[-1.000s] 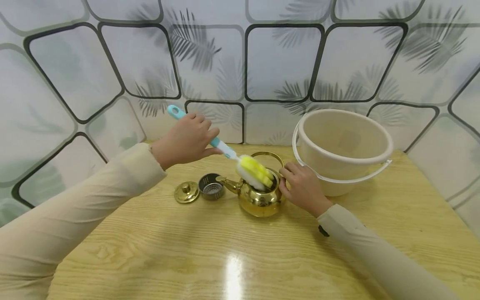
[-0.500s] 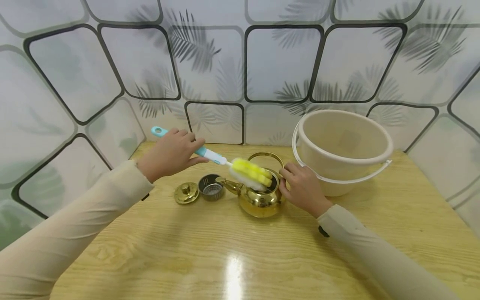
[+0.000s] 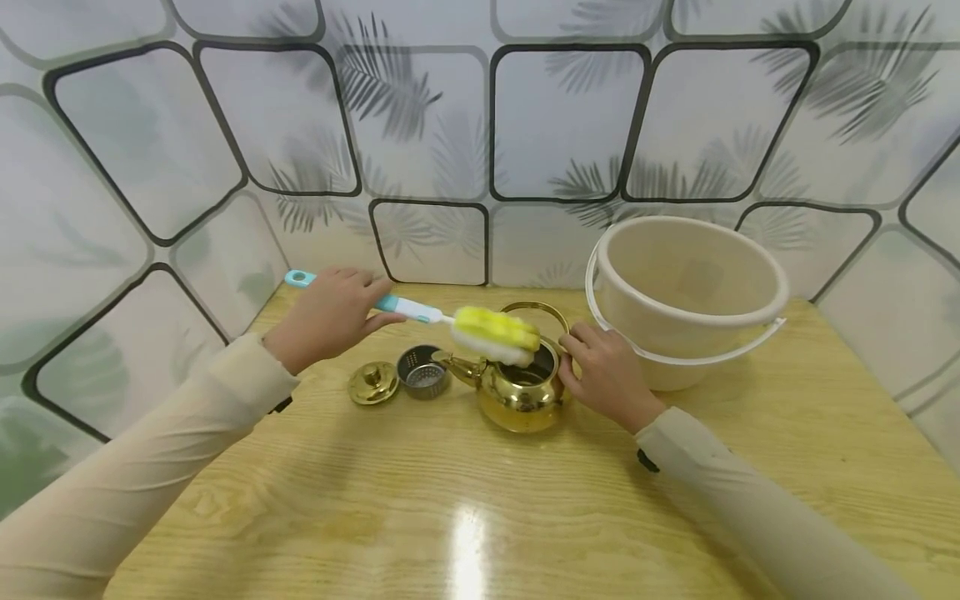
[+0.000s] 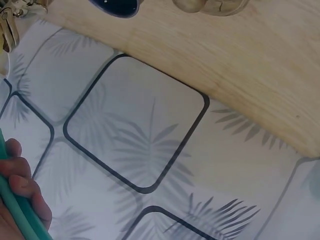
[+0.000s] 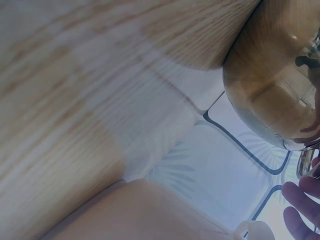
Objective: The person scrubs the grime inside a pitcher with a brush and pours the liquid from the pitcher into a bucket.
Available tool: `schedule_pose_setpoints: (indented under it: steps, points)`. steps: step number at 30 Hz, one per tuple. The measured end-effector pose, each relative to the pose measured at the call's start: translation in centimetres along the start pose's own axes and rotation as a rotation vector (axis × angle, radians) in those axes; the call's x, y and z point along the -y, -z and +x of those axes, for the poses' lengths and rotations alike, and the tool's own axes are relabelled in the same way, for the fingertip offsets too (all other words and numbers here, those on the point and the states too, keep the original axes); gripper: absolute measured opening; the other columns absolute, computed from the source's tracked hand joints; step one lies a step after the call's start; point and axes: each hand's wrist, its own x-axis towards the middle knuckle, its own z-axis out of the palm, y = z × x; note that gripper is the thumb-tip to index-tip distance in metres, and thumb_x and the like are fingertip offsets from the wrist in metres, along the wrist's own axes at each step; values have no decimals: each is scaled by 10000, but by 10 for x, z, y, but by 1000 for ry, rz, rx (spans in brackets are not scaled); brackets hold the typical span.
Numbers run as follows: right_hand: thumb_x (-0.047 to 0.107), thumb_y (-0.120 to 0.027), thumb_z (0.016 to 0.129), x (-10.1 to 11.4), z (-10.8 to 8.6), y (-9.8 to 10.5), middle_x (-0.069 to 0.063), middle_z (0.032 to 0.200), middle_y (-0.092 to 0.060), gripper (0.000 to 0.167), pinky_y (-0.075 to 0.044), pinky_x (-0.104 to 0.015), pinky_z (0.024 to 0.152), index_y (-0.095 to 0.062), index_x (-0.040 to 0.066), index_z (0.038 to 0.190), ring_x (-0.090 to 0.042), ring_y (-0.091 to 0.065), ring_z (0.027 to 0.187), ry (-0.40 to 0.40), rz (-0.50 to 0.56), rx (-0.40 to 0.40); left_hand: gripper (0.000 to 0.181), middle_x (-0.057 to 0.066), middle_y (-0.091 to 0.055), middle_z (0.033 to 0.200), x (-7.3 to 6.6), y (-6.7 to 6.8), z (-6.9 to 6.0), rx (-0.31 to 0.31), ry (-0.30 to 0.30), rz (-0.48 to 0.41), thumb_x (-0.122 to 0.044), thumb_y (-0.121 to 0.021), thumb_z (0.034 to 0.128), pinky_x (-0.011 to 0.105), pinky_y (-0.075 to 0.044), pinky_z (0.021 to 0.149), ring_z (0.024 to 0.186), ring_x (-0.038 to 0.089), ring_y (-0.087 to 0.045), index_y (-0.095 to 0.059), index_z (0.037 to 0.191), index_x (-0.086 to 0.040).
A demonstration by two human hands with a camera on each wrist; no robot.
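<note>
My left hand (image 3: 330, 315) grips the blue and white handle of a sponge brush (image 3: 491, 333) with a yellow and white head. The brush lies almost level, and its tip is over the mouth of a shiny gold teapot (image 3: 521, 408). Its green-blue handle (image 4: 22, 215) crosses my fingers in the left wrist view. My right hand (image 3: 606, 375) holds the teapot's looped handle low on the right side. Left of the spout are a perforated metal strainer (image 3: 423, 375) and the gold teapot lid (image 3: 372, 383). The teapot's round side (image 5: 272, 75) fills the right wrist view's upper right.
A pale plastic bucket (image 3: 686, 350) with a white carrying handle stands behind and right of my right hand. The wooden table (image 3: 375, 500) reaches back to a wall (image 3: 562, 125) with a leaf pattern.
My left hand has moved left and down, drawing the brush head out of the teapot's mouth and tilting it flatter. My right hand and the teapot have stayed put.
</note>
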Motion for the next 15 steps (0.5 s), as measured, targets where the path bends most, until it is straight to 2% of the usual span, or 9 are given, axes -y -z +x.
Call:
schedule_pose_setpoints:
  steps: [4,7,10,13,15]
  points:
    - [72,-578,760,0,-1,0,-61,757,-553,77,-390,-312,488,-629,44,810,-201,-525,597,-2,0,1,356,79,-570,752,2,-3,-5,3,42,-46,-357,-641,861,410,-448,676,669,256,-522,-602,976,-23]
    - [71,-578,757,-1,-1,-1,-62,757,-554,86,-391,-312,491,-633,39,815,-204,-527,603,-5,3,0,408,150,-644,906,4,-6,-7,20,79,-76,-352,-628,875,459,-471,763,797,327,-593,-612,1066,9]
    - [71,-571,758,-1,-1,-1,-64,758,-556,94,-392,-314,492,-635,36,817,-206,-528,606,-5,5,-5,449,213,-658,1051,8,-10,-10,18,107,-100,-352,-624,878,499,-472,846,931,385,-616,-613,1111,32]
    - [70,-567,759,-1,-1,-2,-65,757,-556,95,-394,-314,490,-634,35,815,-205,-526,604,-2,6,-12,461,212,-667,992,13,-14,-13,-24,113,-109,-392,-603,884,480,-495,795,876,377,-630,-616,1059,33]
    - [73,-561,763,-1,-1,-2,-64,756,-553,94,-393,-313,486,-632,37,813,-204,-521,600,0,7,-13,475,169,-646,843,17,-16,-15,-61,120,-110,-452,-549,900,440,-496,686,738,334,-612,-603,970,15]
